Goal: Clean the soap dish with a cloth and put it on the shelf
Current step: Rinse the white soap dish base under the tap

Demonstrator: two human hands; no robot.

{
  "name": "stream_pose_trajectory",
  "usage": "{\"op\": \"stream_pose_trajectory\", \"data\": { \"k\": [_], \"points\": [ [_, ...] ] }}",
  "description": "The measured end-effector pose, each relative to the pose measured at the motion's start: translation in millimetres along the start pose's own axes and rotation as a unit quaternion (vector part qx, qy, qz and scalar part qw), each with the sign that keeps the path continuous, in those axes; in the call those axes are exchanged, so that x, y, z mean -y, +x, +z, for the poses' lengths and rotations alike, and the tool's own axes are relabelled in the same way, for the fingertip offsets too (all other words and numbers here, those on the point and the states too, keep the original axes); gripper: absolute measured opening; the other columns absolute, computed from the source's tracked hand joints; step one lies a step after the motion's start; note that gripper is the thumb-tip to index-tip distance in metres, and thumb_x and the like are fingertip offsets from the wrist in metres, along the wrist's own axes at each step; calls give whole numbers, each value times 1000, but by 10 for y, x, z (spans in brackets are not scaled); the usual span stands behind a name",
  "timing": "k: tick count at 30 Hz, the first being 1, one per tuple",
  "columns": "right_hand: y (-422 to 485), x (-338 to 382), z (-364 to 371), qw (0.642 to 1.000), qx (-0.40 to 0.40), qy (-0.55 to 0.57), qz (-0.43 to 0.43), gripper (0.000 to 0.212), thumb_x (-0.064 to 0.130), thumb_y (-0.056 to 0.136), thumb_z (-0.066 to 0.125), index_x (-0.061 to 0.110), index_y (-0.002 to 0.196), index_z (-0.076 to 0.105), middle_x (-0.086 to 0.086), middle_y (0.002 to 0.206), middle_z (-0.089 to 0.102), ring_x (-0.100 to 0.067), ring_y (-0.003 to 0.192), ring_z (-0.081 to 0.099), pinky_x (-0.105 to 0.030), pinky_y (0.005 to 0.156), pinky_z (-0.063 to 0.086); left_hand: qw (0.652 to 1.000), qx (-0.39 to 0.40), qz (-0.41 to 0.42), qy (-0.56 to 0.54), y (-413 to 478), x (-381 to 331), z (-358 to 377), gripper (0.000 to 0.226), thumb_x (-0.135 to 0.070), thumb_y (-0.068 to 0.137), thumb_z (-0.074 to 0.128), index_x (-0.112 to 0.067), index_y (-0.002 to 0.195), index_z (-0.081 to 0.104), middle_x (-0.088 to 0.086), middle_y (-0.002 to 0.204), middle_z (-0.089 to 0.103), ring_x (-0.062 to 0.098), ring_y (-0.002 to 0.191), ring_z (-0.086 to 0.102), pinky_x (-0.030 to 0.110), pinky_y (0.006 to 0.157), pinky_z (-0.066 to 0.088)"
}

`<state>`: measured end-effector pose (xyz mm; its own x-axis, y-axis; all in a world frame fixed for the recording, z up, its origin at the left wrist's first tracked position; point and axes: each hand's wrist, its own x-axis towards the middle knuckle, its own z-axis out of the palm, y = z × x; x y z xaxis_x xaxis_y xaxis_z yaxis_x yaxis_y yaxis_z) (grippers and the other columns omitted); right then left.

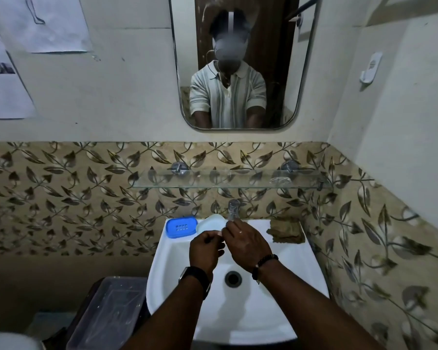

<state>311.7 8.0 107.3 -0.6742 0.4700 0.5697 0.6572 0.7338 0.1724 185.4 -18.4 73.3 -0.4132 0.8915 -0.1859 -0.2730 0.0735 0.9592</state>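
A blue soap dish (181,227) with a slotted middle sits on the back left rim of the white sink (283,251). Beside it, a pale translucent lid (210,223) stands tilted next to the tap (234,209). My right hand (245,242) reaches over the basin, its fingertips on the lid's right edge. My left hand (205,248) is curled around a small pale piece (219,233), probably soap, which lies between both thumbs. A folded brown cloth (286,231) lies on the sink's back right corner. The glass shelf (228,181) runs along the tiled wall above the tap.
A mirror (238,61) hangs above the shelf and reflects a person in a striped shirt. A lidded plastic bin (109,311) stands to the left below the sink. The side wall is close on the right, and papers hang on the left wall.
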Motion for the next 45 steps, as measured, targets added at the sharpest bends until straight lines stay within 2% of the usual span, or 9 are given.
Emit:
{"op": "stream_pose_trajectory", "data": {
  "k": [12,17,19,23,25,29,34,39,45],
  "points": [
    [-178,299,26,997,21,-47,57,15,4,86,51,13,83,62,-5,79,57,-25,69,51,-36,56,39,987,72,68,130,89,174,-295,15,-19,89,70,-25,76,74,-2,76,75,23,79,70,42,79,59],
    [-206,446,51,994,52,-70,73,17,4,80,49,12,86,63,-5,79,56,-25,67,47,-36,56,35,972,92,113,186,104,236,-433,9,-22,87,71,-28,81,74,-16,80,75,0,78,67,28,80,55],
    [-223,493,78,993,54,-73,78,19,4,82,48,12,87,64,-5,80,57,-25,67,47,-36,56,35,963,98,131,216,105,260,-482,9,-25,88,71,-30,81,73,-18,81,74,-1,80,67,22,78,51],
    [-223,544,152,991,55,-68,102,25,4,73,56,9,95,67,-6,85,61,-25,70,51,-35,58,39,932,103,172,302,223,283,-554,2,-31,89,70,-32,88,71,-14,91,72,1,80,66,26,80,52],
    [-250,562,206,989,71,-71,113,32,5,71,56,9,101,68,-7,90,64,-26,75,55,-35,59,43,911,87,175,362,338,303,-575,13,-36,89,70,-30,101,69,-11,105,71,7,85,67,28,84,52],
    [-379,555,352,987,84,-68,117,38,7,77,44,8,106,69,-10,99,68,-27,81,61,-34,62,47,851,78,175,489,682,356,-585,39,-42,94,59,-28,130,60,-7,135,60,20,119,59,33,98,47],
    [-571,445,542,986,102,-53,123,36,4,72,56,8,106,67,-6,95,65,-26,76,57,-35,61,45,771,124,139,609,1152,533,-523,53,-36,97,52,-24,147,41,-1,151,44,29,122,58,40,96,51],
    [-812,308,682,987,95,-59,114,30,6,86,52,5,113,64,-8,95,62,-28,78,53,-38,63,40,736,128,146,648,1319,731,-465,43,-26,97,47,-22,140,46,3,135,52,30,109,63,40,81,54],
    [-835,161,727,980,126,-74,133,29,10,83,59,9,112,65,-6,96,63,-27,81,55,-36,66,44,758,89,191,617,1303,736,-517,30,-7,91,46,-19,113,62,3,112,57,26,105,56,38,71,49]
  ]
}}
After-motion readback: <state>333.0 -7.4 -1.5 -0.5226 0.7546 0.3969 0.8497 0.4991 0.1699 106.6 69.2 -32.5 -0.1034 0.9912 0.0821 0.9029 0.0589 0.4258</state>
